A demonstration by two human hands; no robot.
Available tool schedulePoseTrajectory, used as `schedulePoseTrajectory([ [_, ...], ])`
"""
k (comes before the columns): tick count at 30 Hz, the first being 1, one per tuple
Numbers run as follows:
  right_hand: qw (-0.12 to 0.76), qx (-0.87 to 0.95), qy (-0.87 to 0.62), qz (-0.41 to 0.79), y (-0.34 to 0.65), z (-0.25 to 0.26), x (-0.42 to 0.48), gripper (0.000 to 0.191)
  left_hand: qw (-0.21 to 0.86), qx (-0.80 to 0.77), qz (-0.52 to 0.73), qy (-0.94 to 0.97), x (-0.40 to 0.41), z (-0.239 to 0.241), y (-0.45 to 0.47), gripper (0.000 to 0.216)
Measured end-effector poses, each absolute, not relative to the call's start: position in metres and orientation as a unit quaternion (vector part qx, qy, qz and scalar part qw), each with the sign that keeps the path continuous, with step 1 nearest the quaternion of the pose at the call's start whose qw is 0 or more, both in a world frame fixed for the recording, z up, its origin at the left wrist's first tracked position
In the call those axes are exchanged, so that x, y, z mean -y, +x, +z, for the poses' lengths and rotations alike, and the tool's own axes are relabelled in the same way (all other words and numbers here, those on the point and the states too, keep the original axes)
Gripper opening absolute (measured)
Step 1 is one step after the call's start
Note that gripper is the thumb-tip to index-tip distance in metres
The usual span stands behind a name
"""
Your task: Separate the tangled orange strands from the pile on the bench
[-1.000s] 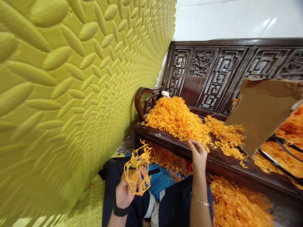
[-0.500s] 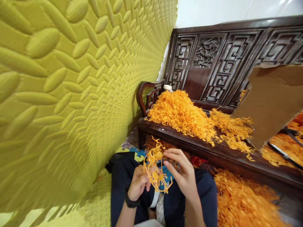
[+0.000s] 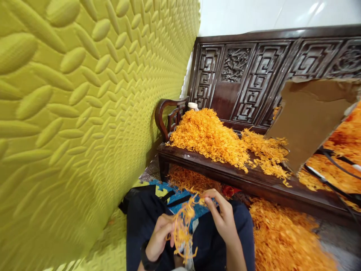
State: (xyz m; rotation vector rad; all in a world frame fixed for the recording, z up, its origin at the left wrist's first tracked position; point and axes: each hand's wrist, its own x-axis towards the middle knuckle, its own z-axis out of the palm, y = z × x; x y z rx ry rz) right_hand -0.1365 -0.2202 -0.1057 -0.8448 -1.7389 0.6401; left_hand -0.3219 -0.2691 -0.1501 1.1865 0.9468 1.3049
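My left hand (image 3: 158, 237) and my right hand (image 3: 221, 216) are low in the view, over my dark-trousered lap. Both pinch a thin, tangled orange plastic lattice piece (image 3: 182, 229) stretched between them; the left holds its lower part, the right its upper end. A big heap of the same orange pieces (image 3: 208, 135) lies on the dark carved wooden bench (image 3: 239, 178) just ahead.
A yellow embossed foam mat (image 3: 79, 113) leans close on the left. A brown cardboard sheet (image 3: 307, 116) stands on the bench at right, with more orange pieces behind it. Further orange scraps (image 3: 282, 237) cover the floor under and before the bench. A blue mat (image 3: 180, 197) lies by my knees.
My right hand came back from the bench heap and took hold of the orange piece. Both hands have moved lower toward my lap, and the piece is now pulled out between them.
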Motion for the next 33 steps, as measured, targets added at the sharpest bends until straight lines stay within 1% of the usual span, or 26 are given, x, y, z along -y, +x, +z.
schedulePoseTrajectory([
  [4,0.561,0.698,-0.371,0.246,-0.122,-0.114,0.219,0.016,0.605,-0.393,0.444,0.532,0.284,-0.165,-0.305,0.061],
  [7,0.593,0.671,-0.378,0.234,-0.114,-0.11,0.221,0.016,0.636,-0.376,0.399,0.543,0.291,-0.167,-0.288,0.056],
  [10,0.625,0.647,-0.378,0.221,-0.1,-0.107,0.226,0.015,0.647,-0.346,0.394,0.554,0.29,-0.162,-0.275,0.054],
  [13,0.65,0.621,-0.388,0.205,-0.081,-0.108,0.234,0.016,0.653,-0.282,0.386,0.588,0.281,-0.153,-0.259,0.055],
  [16,0.671,0.581,-0.42,0.188,-0.062,-0.11,0.24,0.015,0.64,-0.215,0.38,0.632,0.274,-0.146,-0.24,0.056],
  [19,0.685,0.568,-0.416,0.186,-0.047,-0.112,0.242,0.015,0.62,-0.17,0.39,0.659,0.273,-0.146,-0.223,0.06],
  [25,0.705,0.541,-0.414,0.196,-0.035,-0.121,0.241,0.019,0.623,-0.193,0.378,0.658,0.276,-0.153,-0.215,0.062],
  [29,0.721,0.506,-0.43,0.199,-0.032,-0.126,0.241,0.022,0.639,-0.204,0.349,0.655,0.275,-0.148,-0.213,0.06],
  [33,0.74,0.486,-0.414,0.211,-0.024,-0.122,0.247,0.021,0.635,-0.185,0.322,0.677,0.274,-0.141,-0.207,0.06],
])
